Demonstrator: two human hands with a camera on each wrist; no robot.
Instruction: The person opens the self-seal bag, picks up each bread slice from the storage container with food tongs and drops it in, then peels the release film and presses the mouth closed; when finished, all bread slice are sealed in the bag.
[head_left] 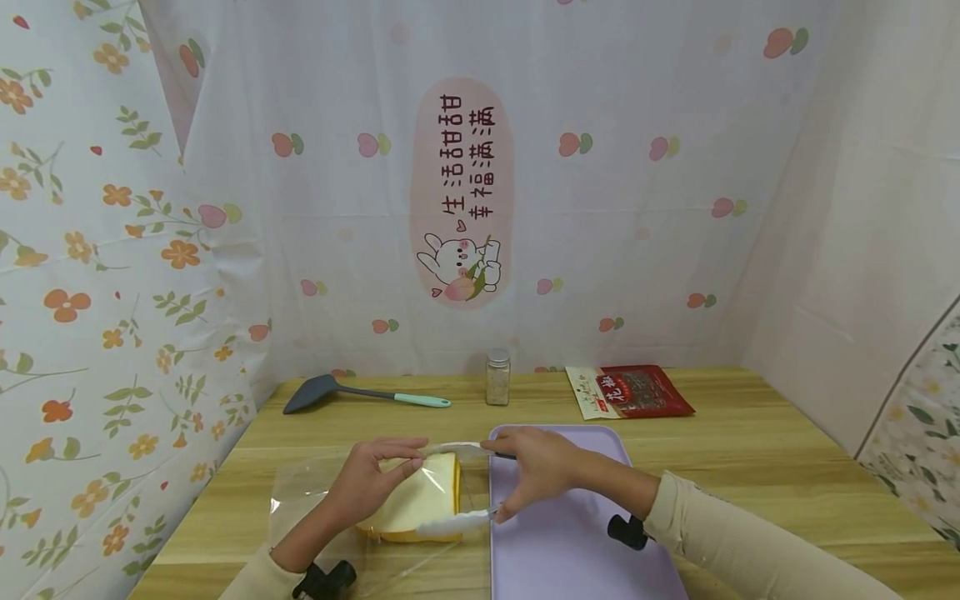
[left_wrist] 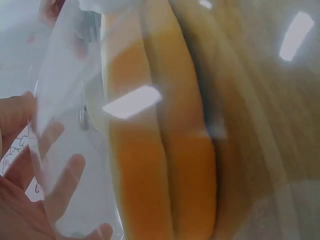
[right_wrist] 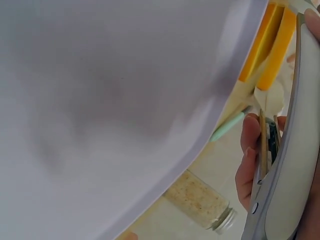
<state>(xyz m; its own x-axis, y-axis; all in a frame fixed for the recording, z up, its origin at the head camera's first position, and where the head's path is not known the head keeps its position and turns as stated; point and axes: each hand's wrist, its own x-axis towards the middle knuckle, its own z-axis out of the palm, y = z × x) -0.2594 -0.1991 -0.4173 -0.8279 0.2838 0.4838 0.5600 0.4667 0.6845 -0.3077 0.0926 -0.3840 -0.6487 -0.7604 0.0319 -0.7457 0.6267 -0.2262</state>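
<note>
Clearly, the left wrist view gives what the head view hides: the orange-brown crusts of two thick bread slices (left_wrist: pixel 187 165), face to face behind glossy film. The head view, with the bread at lower centre, shows mainly the pale upper face. The right wrist view alone shows the broad pale handle of the tongs (right_wrist: pixel 295 145), along the right edge.

The slices lie within a clear plastic bag (head_left: pixel 300 496) spread across the lower left of the head view. The left hand (head_left: pixel 375 479) is at the bag's film over the bread, its fingers apart in its own wrist view; whether it pinches the film I cannot tell. The right hand (head_left: pixel 536 467) grips the tongs, whose white-tipped arms stand wide apart, reaching toward the bread's far and near edges; contact is unclear. Under that hand lies a lilac tray (head_left: pixel 558 550), partly hidden by hand and forearm.

Farther back on the wood-grain table (head_left: pixel 757 492), a dark turner (head_left: pixel 318 390) with a mint handle lies at left, a lidded glass jar (head_left: pixel 497 382) of pale grains stands at centre, and a red-and-cream Sichuan pepper pouch (head_left: pixel 630 392) lies at right. Behind hangs a fruit-printed curtain (head_left: pixel 637 217).
</note>
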